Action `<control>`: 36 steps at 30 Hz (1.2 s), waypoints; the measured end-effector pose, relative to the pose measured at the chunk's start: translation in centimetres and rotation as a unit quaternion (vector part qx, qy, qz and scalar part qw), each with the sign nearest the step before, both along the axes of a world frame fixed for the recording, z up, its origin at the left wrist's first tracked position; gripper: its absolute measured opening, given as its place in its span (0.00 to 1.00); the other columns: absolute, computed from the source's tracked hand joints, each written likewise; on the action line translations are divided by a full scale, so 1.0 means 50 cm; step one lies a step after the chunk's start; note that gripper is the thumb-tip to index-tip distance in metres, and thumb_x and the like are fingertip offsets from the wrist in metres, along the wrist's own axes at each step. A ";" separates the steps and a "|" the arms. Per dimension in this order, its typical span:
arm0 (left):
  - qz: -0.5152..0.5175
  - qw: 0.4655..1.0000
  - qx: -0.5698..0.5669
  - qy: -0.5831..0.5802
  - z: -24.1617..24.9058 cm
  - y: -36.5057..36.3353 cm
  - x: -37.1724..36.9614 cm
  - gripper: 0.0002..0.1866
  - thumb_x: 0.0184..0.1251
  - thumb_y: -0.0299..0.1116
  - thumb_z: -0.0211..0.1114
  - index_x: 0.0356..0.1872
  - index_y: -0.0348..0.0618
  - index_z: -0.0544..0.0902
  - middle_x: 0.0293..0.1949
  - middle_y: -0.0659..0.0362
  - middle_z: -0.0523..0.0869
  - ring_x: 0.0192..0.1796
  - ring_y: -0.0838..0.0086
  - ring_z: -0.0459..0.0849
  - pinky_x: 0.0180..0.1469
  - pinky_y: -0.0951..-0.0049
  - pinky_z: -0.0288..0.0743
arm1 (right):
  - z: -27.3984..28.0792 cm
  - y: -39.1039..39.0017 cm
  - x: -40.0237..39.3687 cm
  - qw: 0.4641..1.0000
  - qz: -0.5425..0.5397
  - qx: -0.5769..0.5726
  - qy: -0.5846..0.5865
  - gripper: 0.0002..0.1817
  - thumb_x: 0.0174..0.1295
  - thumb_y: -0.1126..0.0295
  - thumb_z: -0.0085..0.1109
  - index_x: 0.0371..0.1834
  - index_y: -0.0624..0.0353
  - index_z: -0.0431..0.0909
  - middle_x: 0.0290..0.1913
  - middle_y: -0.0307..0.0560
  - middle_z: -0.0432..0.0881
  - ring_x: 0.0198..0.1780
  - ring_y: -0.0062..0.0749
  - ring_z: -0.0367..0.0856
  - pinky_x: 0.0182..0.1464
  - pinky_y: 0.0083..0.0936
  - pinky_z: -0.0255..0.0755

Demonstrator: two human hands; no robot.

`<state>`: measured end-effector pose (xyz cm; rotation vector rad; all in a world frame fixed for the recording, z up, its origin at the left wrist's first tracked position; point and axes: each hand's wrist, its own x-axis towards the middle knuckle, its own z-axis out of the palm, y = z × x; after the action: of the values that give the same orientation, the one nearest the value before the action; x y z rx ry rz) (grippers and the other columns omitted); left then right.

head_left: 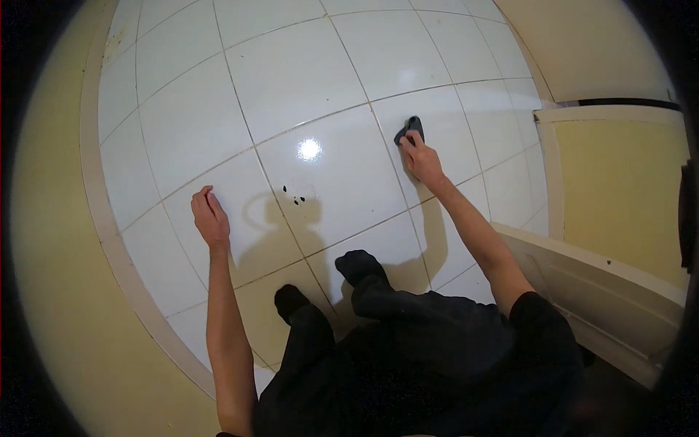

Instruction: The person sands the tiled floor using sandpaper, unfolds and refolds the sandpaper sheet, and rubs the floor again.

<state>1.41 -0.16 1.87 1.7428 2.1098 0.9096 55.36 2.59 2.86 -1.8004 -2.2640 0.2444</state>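
Observation:
My right hand (424, 162) reaches out ahead to the right, its fingers closed on a dark grey, bunched cloth (416, 129) held over the white floor tiles. Part of the cloth is hidden behind the fingers. On the left, my left hand (210, 216) is low over the tiles, fingers loosely bent, and no object shows in it. Several small black bits (295, 200) lie on the tile between my two hands. The shadow of my head and arms falls across that same area.
My feet in black socks (362, 266) rest on the tiled floor (306, 80). A yellowish wall (54, 277) with a pale skirting runs along the left. To the right stand a white door-like panel (582, 280) and a yellow panel with a pale frame (619, 175).

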 end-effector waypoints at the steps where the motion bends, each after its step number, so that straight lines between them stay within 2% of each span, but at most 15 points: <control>1: 0.000 1.000 -0.007 0.001 0.007 -0.005 0.003 0.12 0.84 0.31 0.51 0.55 0.40 0.82 0.50 0.53 0.84 0.54 0.57 0.81 0.56 0.59 0.77 | 0.001 0.019 -0.002 1.000 -0.006 -0.001 -0.001 0.12 0.70 0.73 0.60 0.55 0.58 0.80 0.59 0.50 0.77 0.37 0.56 0.87 0.38 0.46 0.85; 5: -0.001 1.000 -0.005 -0.006 -0.001 -0.009 0.005 0.12 0.85 0.31 0.51 0.55 0.40 0.82 0.50 0.53 0.85 0.54 0.57 0.81 0.57 0.60 0.77 | 0.004 0.061 -0.016 0.999 -0.041 -0.010 -0.018 0.14 0.68 0.73 0.60 0.55 0.59 0.80 0.58 0.51 0.77 0.38 0.55 0.87 0.38 0.47 0.86; 8: 0.004 1.000 -0.008 -0.004 0.002 0.002 -0.001 0.13 0.85 0.32 0.51 0.55 0.40 0.82 0.51 0.53 0.85 0.54 0.57 0.81 0.57 0.60 0.77 | 0.007 0.017 -0.027 1.000 -0.013 0.000 -0.021 0.13 0.67 0.74 0.59 0.54 0.61 0.80 0.57 0.51 0.77 0.40 0.56 0.87 0.38 0.47 0.85; 15: 0.003 1.000 -0.001 -0.005 0.001 -0.011 0.006 0.12 0.85 0.32 0.51 0.55 0.40 0.82 0.51 0.53 0.85 0.54 0.56 0.82 0.57 0.58 0.77 | 0.016 0.082 -0.018 0.999 -0.017 -0.018 -0.045 0.16 0.61 0.77 0.60 0.53 0.62 0.81 0.57 0.53 0.77 0.41 0.54 0.88 0.40 0.47 0.84; 18: -0.008 1.000 0.018 -0.004 -0.004 -0.001 -0.003 0.12 0.84 0.32 0.52 0.55 0.40 0.82 0.51 0.53 0.85 0.54 0.56 0.81 0.57 0.58 0.77 | 0.017 0.044 -0.024 0.997 -0.013 -0.039 -0.061 0.14 0.61 0.77 0.59 0.51 0.63 0.81 0.58 0.53 0.77 0.40 0.53 0.88 0.40 0.48 0.84; 24: -0.001 1.000 0.001 0.000 -0.005 -0.004 0.003 0.12 0.84 0.31 0.52 0.55 0.41 0.82 0.50 0.54 0.84 0.53 0.57 0.81 0.56 0.57 0.77 | 0.017 0.102 -0.014 0.996 -0.013 -0.032 -0.083 0.14 0.61 0.75 0.60 0.50 0.64 0.82 0.58 0.52 0.78 0.38 0.52 0.89 0.40 0.48 0.84; 31: -0.002 1.000 -0.003 0.004 -0.002 -0.004 -0.001 0.12 0.84 0.32 0.52 0.55 0.41 0.82 0.50 0.55 0.85 0.54 0.58 0.81 0.56 0.59 0.77 | 0.040 0.074 -0.029 0.994 0.021 -0.054 -0.098 0.13 0.61 0.76 0.58 0.48 0.66 0.82 0.57 0.53 0.78 0.38 0.52 0.89 0.40 0.48 0.84; 36: 0.000 1.000 -0.004 0.003 -0.002 -0.005 0.001 0.12 0.84 0.31 0.52 0.55 0.41 0.82 0.50 0.54 0.85 0.53 0.58 0.81 0.55 0.60 0.77 | 0.027 0.066 -0.030 0.992 0.001 -0.062 -0.106 0.12 0.61 0.76 0.58 0.46 0.66 0.83 0.57 0.51 0.78 0.38 0.53 0.89 0.40 0.47 0.85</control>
<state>1.44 -0.44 1.79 1.7441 2.1138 0.8956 53.84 5.88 4.18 -1.9724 -2.4424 0.2073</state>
